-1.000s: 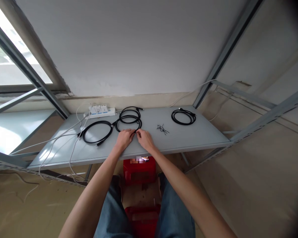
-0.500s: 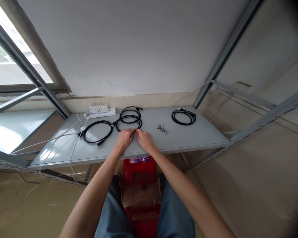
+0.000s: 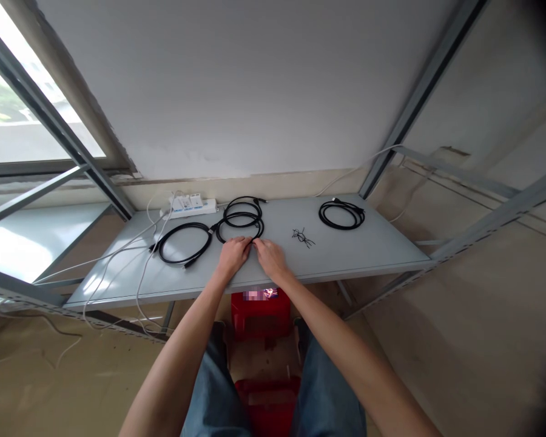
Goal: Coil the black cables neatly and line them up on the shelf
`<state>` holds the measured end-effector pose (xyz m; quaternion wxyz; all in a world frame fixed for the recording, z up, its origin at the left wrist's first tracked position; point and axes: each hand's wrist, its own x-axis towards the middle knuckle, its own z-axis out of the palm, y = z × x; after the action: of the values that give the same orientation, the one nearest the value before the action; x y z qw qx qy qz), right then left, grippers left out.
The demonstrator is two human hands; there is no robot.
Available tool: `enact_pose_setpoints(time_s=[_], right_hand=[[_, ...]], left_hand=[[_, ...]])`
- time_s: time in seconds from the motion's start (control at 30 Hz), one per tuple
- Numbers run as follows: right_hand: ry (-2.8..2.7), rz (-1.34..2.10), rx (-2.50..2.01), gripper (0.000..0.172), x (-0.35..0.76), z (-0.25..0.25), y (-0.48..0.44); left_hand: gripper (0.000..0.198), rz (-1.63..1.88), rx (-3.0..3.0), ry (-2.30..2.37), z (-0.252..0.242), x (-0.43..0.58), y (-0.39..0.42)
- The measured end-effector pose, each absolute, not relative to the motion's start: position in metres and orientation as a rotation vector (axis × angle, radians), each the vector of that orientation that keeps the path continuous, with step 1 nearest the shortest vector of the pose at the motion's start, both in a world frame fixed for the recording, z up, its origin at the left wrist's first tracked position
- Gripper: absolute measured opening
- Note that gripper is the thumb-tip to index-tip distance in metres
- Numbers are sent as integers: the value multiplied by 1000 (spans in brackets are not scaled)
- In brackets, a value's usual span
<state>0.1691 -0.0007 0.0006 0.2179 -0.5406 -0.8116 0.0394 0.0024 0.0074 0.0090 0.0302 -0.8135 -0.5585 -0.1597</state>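
Observation:
A black cable lies in a loose double loop on the grey shelf, its plug end pointing to the back right. At the loop's near edge, my left hand has its fingers closed on the cable. My right hand pinches the same stretch from the right, its fingertips almost touching the left ones. Whether a thin tie is between the fingers is too small to tell. To the left lies another coiled black cable. Several thin black twist ties lie in a tangle right of my right hand.
A third coiled black cable lies at the back right of the shelf. A white power strip with plugged-in adapters stands at the back left, its white cords hanging over the front edge. A red stool is below. Metal posts flank the shelf.
The whole view has shifted slightly, so everything appears a little further right. Both hands stay at the loop's near edge, with only small finger movement.

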Motion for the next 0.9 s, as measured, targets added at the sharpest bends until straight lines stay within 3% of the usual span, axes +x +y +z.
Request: enact_pose_setpoints(time_s=[0.27, 0.9], right_hand=[[-2271, 148, -1466, 41, 170, 4, -2], [-2340, -22, -1297, 33, 171, -5, 7]], left_hand=[[30, -455, -2517, -1736, 10, 3, 8], [31, -507, -2509, -1758, 9, 1, 7]])
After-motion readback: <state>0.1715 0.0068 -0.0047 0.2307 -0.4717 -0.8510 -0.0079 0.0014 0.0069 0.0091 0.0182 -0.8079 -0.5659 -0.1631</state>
